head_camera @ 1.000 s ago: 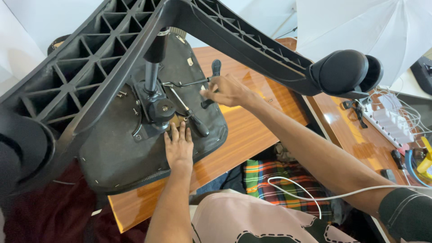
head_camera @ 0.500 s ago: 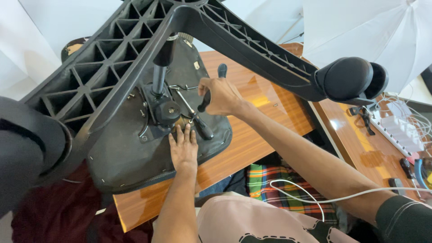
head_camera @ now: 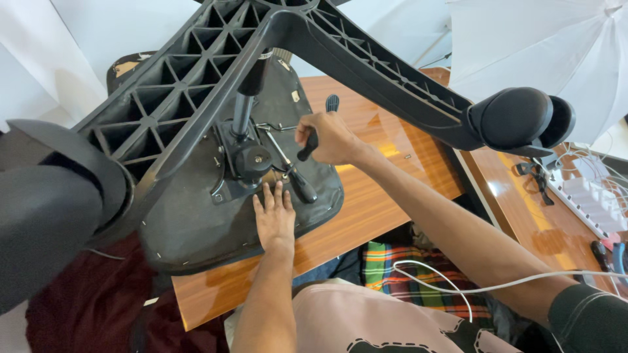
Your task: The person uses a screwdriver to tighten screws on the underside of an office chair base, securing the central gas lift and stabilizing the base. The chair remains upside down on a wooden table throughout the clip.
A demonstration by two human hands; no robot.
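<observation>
Left hand (head_camera: 275,219) flat on upturned chair seat (head_camera: 196,229); right hand (head_camera: 330,138) grips lever (head_camera: 307,147).

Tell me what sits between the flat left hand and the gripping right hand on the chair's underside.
A black-handled lever slants between the left hand and right hand, over the black seat underside.

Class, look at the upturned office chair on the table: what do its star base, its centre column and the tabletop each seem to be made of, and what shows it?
Star base: likely moulded black plastic, matt, with ribbed webbing inside the legs.
Centre column: apparently metal, a smooth grey cylinder with a dull sheen.
Tabletop: wood or wood-look laminate, orange-brown with grain lines, glossy enough to show reflections.
</observation>
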